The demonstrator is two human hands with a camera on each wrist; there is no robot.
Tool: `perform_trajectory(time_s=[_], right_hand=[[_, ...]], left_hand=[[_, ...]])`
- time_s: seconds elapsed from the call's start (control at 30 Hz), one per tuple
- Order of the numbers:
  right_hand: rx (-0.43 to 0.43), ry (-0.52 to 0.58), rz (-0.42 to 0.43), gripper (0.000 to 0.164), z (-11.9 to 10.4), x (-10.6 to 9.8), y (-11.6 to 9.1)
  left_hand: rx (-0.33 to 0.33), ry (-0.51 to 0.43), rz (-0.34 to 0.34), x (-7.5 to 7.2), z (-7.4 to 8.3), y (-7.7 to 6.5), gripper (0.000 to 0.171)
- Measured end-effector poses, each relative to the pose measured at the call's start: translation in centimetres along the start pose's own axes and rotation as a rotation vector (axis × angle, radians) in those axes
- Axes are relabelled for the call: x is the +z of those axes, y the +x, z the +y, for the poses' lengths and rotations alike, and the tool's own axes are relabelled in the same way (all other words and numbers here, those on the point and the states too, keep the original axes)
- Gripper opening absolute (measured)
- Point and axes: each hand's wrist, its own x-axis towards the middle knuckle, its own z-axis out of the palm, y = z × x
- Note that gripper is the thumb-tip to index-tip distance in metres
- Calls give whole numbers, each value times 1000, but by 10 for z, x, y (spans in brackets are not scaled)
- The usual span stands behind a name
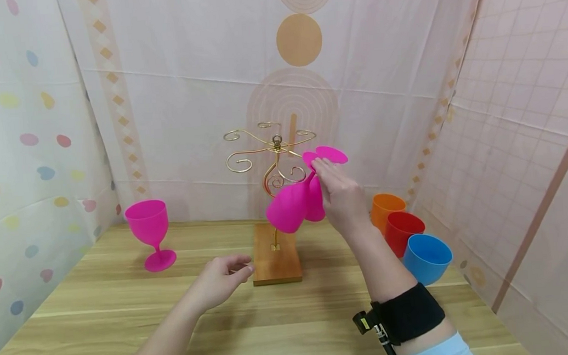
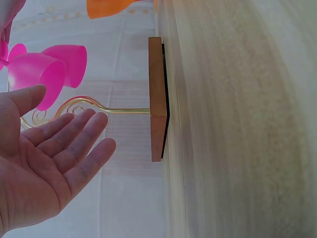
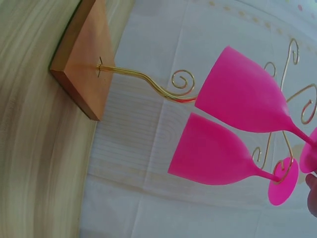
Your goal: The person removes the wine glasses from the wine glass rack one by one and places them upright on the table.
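My right hand (image 1: 342, 195) pinches a pink goblet (image 1: 286, 207) by its foot, the bowl tilted downward. Just behind it a second pink goblet (image 3: 213, 153) hangs upside down, its stem in a curled hook of the gold wire stand (image 1: 277, 145). Only a fingertip of the right hand shows at the edge of the right wrist view. Low beside the stand's wooden base (image 1: 276, 260), my left hand (image 1: 222, 278) is held palm inward with loose fingers and nothing in it. On the left of the table a third pink goblet (image 1: 149, 225) stands upright.
An orange cup (image 1: 387, 206), a red cup (image 1: 403, 227) and a blue cup (image 1: 427, 258) stand in a row at the right, close to my right forearm. Patterned cloth (image 1: 185, 107) hangs behind and on both sides of the wooden table (image 1: 101, 322).
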Motion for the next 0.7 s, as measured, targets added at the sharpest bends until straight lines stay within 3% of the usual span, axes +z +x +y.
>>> perform_trajectory(time_s=[0.27,0.5,0.7], right_hand=[[-48,-19,62,42,-1,-1,-10],[-75,43,153,38,-2,-1,-19],[-16,102,174,37,-1,0,-32]], left_hand=[[-5,6,-2,1,0,-1,41],[-4,1,-1,0,-1,0,43],[9,-18,-6,0,-4,0,43]])
